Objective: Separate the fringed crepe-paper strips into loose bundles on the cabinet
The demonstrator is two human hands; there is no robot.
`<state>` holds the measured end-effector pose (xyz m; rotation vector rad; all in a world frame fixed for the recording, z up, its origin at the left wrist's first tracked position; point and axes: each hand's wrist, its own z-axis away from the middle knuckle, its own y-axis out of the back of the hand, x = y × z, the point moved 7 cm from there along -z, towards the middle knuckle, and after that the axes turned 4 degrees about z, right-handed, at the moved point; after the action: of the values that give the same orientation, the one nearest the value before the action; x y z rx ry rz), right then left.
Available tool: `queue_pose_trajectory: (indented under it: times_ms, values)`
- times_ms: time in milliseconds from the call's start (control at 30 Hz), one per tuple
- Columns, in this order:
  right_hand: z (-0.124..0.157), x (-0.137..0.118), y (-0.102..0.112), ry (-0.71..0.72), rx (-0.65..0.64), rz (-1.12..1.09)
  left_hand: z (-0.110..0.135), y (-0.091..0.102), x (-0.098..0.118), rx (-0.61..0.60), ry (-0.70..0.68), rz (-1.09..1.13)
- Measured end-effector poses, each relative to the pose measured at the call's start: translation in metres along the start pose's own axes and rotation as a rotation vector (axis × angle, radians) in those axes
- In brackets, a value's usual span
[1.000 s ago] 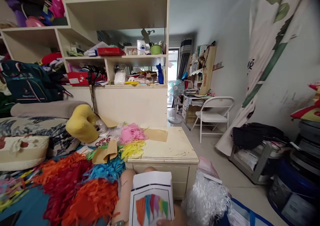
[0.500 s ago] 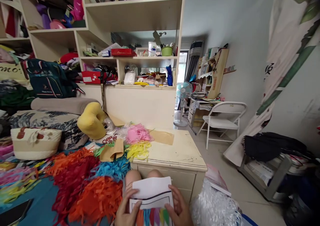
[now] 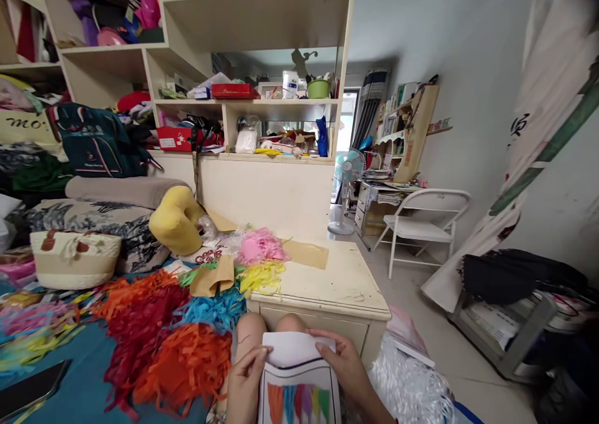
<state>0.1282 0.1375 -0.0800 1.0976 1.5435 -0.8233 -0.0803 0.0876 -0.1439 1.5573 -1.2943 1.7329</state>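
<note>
At the bottom of the view both my hands hold a white paper packet [image 3: 299, 386] printed with a row of coloured tassels. My left hand [image 3: 246, 383] grips its left edge, fingers curled round it. My right hand [image 3: 341, 364] pinches the top flap, which is bent over toward me. The packet rests over my bare knees [image 3: 266, 327]. Heaps of shredded orange paper tassels [image 3: 187, 364], red ones [image 3: 140, 330], blue ones [image 3: 213, 308], yellow ones [image 3: 262, 277] and pink ones [image 3: 262, 247] lie just left and ahead of it.
A cream low cabinet [image 3: 341, 286] stands in front of my knees. White shredded material [image 3: 407, 386] lies at my right. A yellow neck pillow [image 3: 175, 221], woven basket [image 3: 75, 258] and phone [image 3: 28, 386] sit on the bed. A white folding chair [image 3: 423, 224], fan [image 3: 346, 168] and cluttered shelves [image 3: 253, 105] stand beyond.
My left hand came up to grip the packet, joining the right. The top flap has been folded over. The camera swung left.
</note>
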Motion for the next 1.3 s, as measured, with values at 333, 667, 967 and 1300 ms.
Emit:
queue_pose_trajectory:
  times_ms: [333,667,967,1300]
  values:
    - [0.004,-0.027,-0.006,0.181,-0.166,0.104,-0.001,-0.032,0.012,-0.393,0.056,0.077]
    - [0.016,-0.027,-0.012,0.126,-0.16,0.166,0.01,-0.042,0.025,-0.538,0.059,0.012]
    - [0.025,-0.026,0.001,-0.099,-0.138,0.373,0.015,-0.027,0.027,-0.373,0.083,-0.112]
    - [0.038,-0.025,-0.004,0.08,-0.207,0.131,0.015,-0.034,0.013,-0.439,0.262,0.251]
